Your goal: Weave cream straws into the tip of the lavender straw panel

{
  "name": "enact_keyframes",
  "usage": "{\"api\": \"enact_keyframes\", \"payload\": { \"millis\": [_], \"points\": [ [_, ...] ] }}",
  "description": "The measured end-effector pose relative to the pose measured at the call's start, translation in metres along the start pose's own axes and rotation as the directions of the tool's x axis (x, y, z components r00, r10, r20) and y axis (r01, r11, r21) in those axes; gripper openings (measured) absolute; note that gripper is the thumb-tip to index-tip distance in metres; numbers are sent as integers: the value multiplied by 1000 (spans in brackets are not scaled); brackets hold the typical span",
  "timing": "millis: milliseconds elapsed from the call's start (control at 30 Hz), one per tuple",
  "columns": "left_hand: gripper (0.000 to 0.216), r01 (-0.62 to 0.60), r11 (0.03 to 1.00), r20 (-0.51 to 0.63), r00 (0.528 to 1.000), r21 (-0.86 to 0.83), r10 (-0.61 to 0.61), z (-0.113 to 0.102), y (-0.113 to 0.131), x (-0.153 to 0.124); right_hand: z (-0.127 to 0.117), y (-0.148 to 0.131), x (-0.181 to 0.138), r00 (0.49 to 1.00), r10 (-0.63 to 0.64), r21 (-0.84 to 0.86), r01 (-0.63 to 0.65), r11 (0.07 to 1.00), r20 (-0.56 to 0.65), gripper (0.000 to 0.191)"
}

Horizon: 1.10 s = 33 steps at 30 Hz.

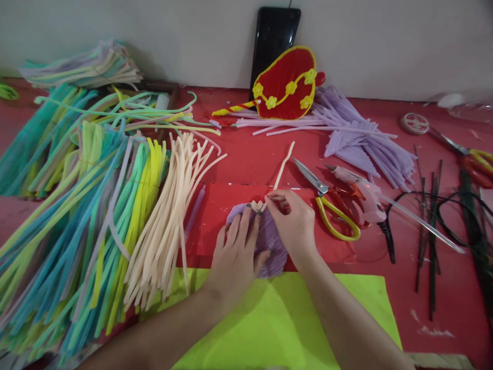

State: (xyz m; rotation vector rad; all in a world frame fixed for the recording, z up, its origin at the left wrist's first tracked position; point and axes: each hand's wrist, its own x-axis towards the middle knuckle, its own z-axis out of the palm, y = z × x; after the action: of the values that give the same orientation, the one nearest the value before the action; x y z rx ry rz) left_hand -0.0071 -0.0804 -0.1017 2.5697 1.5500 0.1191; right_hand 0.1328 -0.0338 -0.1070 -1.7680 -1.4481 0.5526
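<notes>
A flat purple woven piece [269, 241] made of fuzzy sticks lies on a red sheet [219, 216]. My left hand [236, 254] rests on it with the fingers spread flat, pressing it down. My right hand [295, 223] pinches a cream fuzzy stick [283, 167] at the top edge of the purple piece; the stick runs up and away to the right. Part of the purple piece is hidden under both hands.
Bundles of cream [169, 216], yellow, green and blue fuzzy sticks [77, 221] fill the left. Yellow-handled scissors [331, 205], a glue gun [358, 187], loose purple sticks [358, 139], a red and yellow fan shape [287, 85], dark wires [435, 221] and a lime sheet [277, 318] lie around.
</notes>
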Motion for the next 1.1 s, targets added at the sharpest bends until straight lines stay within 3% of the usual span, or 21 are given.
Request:
{"api": "enact_keyframes", "payload": {
  "millis": [533,1100],
  "points": [
    [56,-5,1000,14,1000,5,5,-1,-2,3,-3,-6,-3,998,-25,-68,29,997,50,12],
    [52,-30,999,-38,999,10,31,2,2,-4,-3,-4,-5,994,-22,-21,24,999,103,9]
  ]
}}
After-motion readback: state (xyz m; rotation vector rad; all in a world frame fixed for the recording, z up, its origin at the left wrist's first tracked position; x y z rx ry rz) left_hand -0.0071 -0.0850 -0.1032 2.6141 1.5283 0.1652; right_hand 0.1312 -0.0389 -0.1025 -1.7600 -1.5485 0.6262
